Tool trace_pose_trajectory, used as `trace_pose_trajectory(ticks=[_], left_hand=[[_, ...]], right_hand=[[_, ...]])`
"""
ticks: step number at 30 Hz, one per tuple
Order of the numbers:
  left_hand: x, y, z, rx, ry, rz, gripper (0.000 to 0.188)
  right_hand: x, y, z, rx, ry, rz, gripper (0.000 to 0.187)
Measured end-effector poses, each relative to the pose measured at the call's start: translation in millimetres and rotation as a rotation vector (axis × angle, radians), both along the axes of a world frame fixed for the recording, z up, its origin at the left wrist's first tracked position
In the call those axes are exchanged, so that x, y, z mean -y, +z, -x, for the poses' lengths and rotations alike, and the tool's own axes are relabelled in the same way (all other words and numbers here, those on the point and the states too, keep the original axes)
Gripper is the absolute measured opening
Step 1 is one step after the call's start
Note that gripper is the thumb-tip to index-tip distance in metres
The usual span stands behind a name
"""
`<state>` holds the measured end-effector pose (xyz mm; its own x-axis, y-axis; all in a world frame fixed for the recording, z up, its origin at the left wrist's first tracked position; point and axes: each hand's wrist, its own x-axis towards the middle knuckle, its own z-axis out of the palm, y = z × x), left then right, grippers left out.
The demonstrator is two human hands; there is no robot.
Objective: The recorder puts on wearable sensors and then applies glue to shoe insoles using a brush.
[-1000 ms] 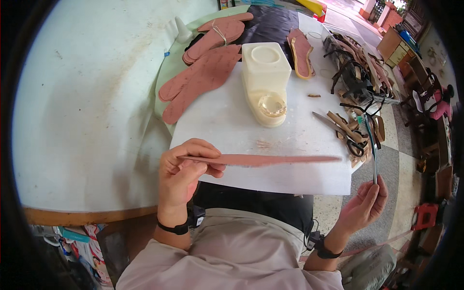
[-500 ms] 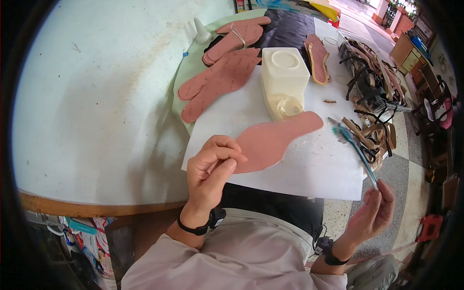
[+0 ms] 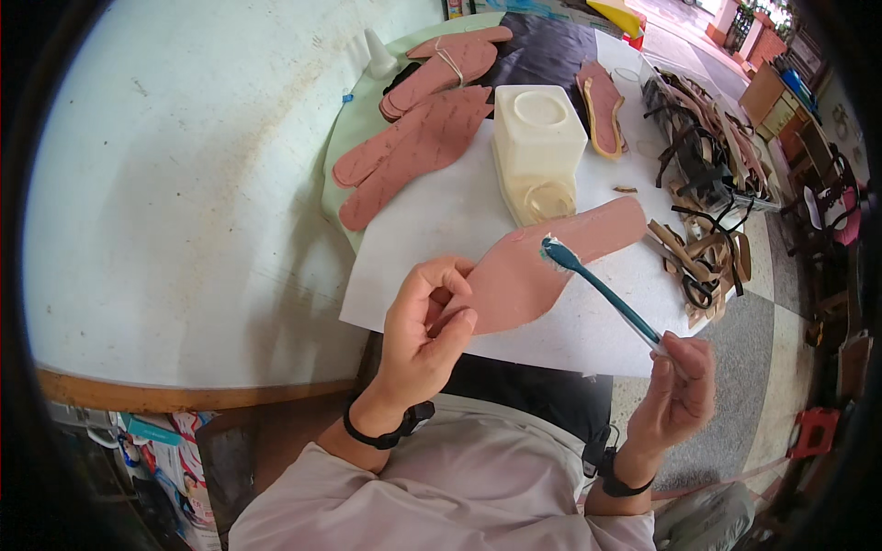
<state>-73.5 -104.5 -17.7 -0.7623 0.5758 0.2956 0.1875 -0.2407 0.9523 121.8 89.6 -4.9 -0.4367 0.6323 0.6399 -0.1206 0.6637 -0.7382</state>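
My left hand [image 3: 428, 326] pinches the toe end of a pink insole [image 3: 519, 285], which is held up over the white sheet with its heel end toward the right. In my right hand [image 3: 680, 390] is a blue-green toothbrush [image 3: 606, 292], gripped near the end of its handle. The brush head lies against the insole's upper face, with whitish paste around the bristles. Just beyond the insole, a cut-open whitish plastic container [image 3: 540, 138] lies on its side, its round neck facing me and partly behind the insole.
Several pink insoles [image 3: 418, 156] are stacked at the far left, one bundle tied with string. A pale-edged insole [image 3: 604, 110] lies at the back right. Dark and tan straps [image 3: 717, 138] pile at the right, with scissors [image 3: 698, 292] by the table edge. A white nozzle [image 3: 378, 55] stands behind.
My right hand has moved left and brought the toothbrush from beside the insole onto its face. The insole has tilted and its heel end has shifted up and right.
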Motion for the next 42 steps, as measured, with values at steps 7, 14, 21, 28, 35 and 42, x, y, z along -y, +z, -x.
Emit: trace_pose_trajectory(ticks=[7,14,21,28,35,42], left_hand=[[-3,-3,-2,0.364,-0.101,-0.030,0.022],[-4,-9,-1,0.224,-0.067,0.049,0.015],[-5,-9,-1,0.193,-0.080,0.064,0.015],[-2,-12,2,0.194,-0.084,0.036,0.014],[-1,-9,2,0.244,-0.090,0.027,0.013],[2,-7,4,0.195,-0.099,-0.017,0.015]], right_hand=[[4,2,8,0.097,-0.022,-0.122,0.015],[5,0,18,0.133,-0.025,-0.197,0.021],[3,-3,19,0.184,-0.063,-0.230,0.020],[-9,-12,15,0.159,-0.207,-0.196,0.019],[2,-8,16,0.141,-0.072,-0.136,0.019],[-8,-10,11,0.178,-0.176,-0.166,0.020]])
